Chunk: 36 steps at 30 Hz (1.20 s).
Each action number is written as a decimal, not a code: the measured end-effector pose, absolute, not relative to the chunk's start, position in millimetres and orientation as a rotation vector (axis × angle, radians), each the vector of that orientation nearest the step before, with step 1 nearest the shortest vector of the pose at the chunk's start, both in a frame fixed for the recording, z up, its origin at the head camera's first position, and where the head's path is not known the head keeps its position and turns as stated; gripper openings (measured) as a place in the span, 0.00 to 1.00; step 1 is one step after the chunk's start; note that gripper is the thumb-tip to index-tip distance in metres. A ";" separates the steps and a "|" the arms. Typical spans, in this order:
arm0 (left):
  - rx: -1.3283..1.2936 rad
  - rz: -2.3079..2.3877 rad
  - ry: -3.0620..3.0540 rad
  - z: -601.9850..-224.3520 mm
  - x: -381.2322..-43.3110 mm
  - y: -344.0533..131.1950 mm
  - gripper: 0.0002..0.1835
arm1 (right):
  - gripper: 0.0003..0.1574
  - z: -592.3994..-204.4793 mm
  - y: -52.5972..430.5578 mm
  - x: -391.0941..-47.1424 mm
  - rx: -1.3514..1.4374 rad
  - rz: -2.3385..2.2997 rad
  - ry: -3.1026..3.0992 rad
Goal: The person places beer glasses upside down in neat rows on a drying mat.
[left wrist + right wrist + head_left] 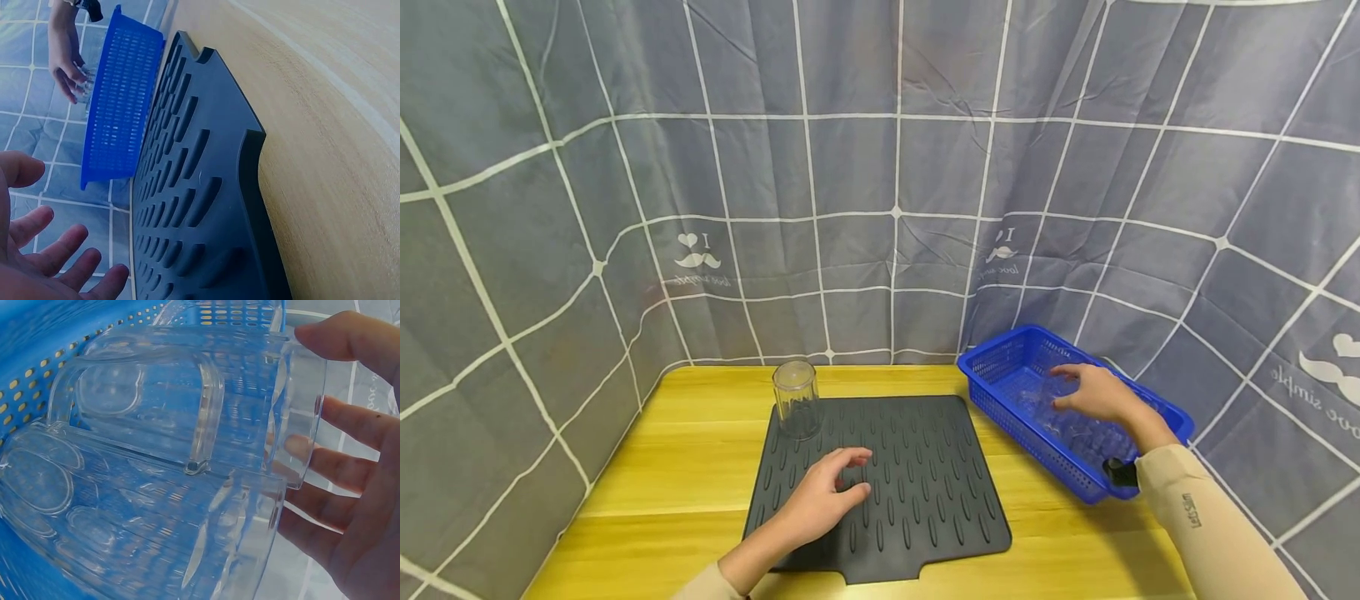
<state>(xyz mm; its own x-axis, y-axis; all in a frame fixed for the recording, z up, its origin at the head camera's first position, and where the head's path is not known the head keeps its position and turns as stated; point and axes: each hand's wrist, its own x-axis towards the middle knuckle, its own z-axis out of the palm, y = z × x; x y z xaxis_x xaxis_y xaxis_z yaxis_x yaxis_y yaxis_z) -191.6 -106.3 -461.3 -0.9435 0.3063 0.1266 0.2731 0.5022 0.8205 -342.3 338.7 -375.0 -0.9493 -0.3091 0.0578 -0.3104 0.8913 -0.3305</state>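
Note:
My left hand (822, 497) hovers over the black ridged mat (917, 492), fingers and thumb parted with nothing between them. The left wrist view shows those fingers (62, 247) spread beside the mat. On the mat's far left corner a clear drinking glass (797, 404) stands upright. Over the blue basket (1030, 446), my right hand (1097, 392) reaches in with thumb and fingers apart. Up close, its thumb and fingertips are right at the rim of a clear mug (250, 406). Another clear mug (131, 512) with a handle lies on its side against it.
A wooden table (670, 475) bears the mat and basket, the basket slanting at the right. Behind and at both sides hangs a grey curtain (857, 175) with white lines. A small black object (1120, 472) shows at my right wrist, near the basket's front end.

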 end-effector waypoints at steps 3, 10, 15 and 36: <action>0.525 1.452 2.694 -460.2 -192.0 -106.1 0.23 | 0.38 -375.1 339.9 -342.3 0.505 0.526 -3.006; 0.535 1.439 2.705 -462.0 -193.5 -105.4 0.22 | 0.39 -366.8 337.0 -339.2 0.519 0.538 -2.937; 0.543 1.448 2.704 -463.3 -194.7 -104.2 0.23 | 0.39 -359.5 334.1 -338.9 0.519 0.577 -2.925; 0.536 1.459 2.667 -463.6 -194.7 -101.0 0.22 | 0.39 -330.3 325.6 -327.5 0.518 0.632 -2.802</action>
<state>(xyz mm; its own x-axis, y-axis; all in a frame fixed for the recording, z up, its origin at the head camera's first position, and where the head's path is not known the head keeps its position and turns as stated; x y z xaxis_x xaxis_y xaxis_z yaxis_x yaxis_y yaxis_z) -194.7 -101.0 -463.6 -0.9383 0.3254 0.1167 0.2738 0.4935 0.8255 -327.5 325.6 -330.3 -0.9130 -0.2887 0.2881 -0.3844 0.8453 -0.3711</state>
